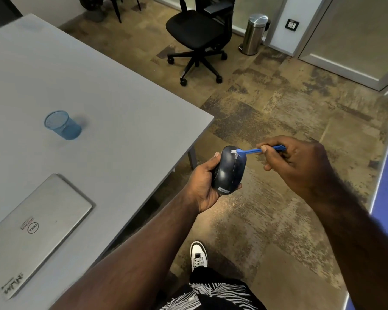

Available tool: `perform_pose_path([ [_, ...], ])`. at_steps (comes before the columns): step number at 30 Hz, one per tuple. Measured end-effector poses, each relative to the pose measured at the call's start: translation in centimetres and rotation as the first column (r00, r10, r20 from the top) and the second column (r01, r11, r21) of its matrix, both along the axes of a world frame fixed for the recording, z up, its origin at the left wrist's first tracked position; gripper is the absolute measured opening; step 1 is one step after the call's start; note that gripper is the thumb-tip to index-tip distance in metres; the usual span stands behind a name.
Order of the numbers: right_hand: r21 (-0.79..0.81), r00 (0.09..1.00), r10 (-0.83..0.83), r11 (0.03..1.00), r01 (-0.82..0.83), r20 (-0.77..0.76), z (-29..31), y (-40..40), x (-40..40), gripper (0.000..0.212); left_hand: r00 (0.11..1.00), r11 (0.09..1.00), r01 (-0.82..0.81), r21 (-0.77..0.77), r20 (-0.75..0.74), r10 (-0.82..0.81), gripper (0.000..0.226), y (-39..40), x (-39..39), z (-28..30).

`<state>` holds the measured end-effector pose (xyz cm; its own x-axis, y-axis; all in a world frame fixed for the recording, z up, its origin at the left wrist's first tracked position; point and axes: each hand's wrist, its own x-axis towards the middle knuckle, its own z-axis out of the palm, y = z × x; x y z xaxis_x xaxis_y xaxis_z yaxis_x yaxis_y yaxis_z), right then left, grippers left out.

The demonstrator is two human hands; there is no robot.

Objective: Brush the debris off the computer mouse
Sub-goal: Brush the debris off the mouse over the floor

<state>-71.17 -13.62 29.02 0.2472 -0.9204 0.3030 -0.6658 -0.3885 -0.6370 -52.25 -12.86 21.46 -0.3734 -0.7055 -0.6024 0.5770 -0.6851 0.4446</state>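
Observation:
A dark, glossy computer mouse [230, 172] is held in the air beside the table's corner, above the floor. My left hand [203, 186] grips it from the left and below, its label end toward me. My right hand [300, 166] pinches a small blue brush [253, 151] by the handle. The brush's white bristles touch the far top of the mouse, near its wheel. Pale specks lie on the mouse where the bristles meet it.
A grey table [112, 108] lies to the left, bearing a shut silver laptop [29, 231] and a blue mesh cup [63, 125]. A black office chair [199, 39] and a steel bin [254, 33] stand farther off on the carpet. My shoe [198, 255] shows below.

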Motion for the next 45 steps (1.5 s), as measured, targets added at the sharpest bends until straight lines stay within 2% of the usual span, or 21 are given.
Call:
perform_pose_path([
  [7,-0.008,0.998,-0.06,0.998,0.06,-0.006,-0.2,0.4,-0.7,0.017,0.998,1.0,-0.005,0.008,-0.055,0.006,0.057,0.1,0.0,-0.3],
  [12,0.028,0.998,0.067,0.997,-0.067,-0.006,0.2,1.0,-0.7,0.016,0.997,0.999,-0.038,0.017,-0.065,0.039,0.06,-0.3,0.3,-0.9],
  [16,-0.028,0.999,-0.039,0.999,0.039,-0.014,0.0,0.6,-0.8,0.019,0.996,1.0,-0.031,0.005,-0.088,0.031,0.059,-0.3,0.4,-1.2],
  [21,0.027,0.995,0.093,0.995,-0.094,0.021,0.1,1.0,-0.5,0.016,0.991,0.998,-0.056,0.011,-0.119,0.057,0.06,-0.5,0.5,-1.6],
  [26,-0.041,0.999,-0.036,0.998,0.037,0.022,-0.1,0.8,-0.4,0.019,0.98,0.998,-0.062,0.001,-0.192,0.061,0.062,-0.4,0.5,-1.6],
  [31,0.041,0.989,0.143,0.989,-0.144,0.035,0.3,1.6,0.0,0.022,0.971,0.993,-0.115,0.014,-0.209,0.116,0.058,-0.5,0.3,-1.7],
  [35,-0.015,0.999,-0.003,1.0,0.003,0.05,0.1,1.4,-0.3,0.018,0.968,0.993,-0.115,0.037,-0.221,0.12,0.059,-0.4,0.4,-1.9],
  [39,0.046,0.984,0.179,0.983,-0.179,0.006,0.2,1.9,0.2,0.014,0.962,0.987,-0.157,0.03,-0.221,0.16,0.056,-0.5,0.4,-2.0],
  [41,0.053,0.978,0.209,0.977,-0.208,-0.003,0.0,2.4,0.6,0.015,0.962,0.987,-0.162,0.025,-0.218,0.163,0.057,-0.5,0.4,-2.1],
  [45,-0.038,0.996,0.056,0.998,-0.053,0.075,-0.1,2.4,1.0,0.015,0.968,0.99,-0.142,0.008,-0.21,0.14,0.056,-0.7,0.4,-1.8],
])
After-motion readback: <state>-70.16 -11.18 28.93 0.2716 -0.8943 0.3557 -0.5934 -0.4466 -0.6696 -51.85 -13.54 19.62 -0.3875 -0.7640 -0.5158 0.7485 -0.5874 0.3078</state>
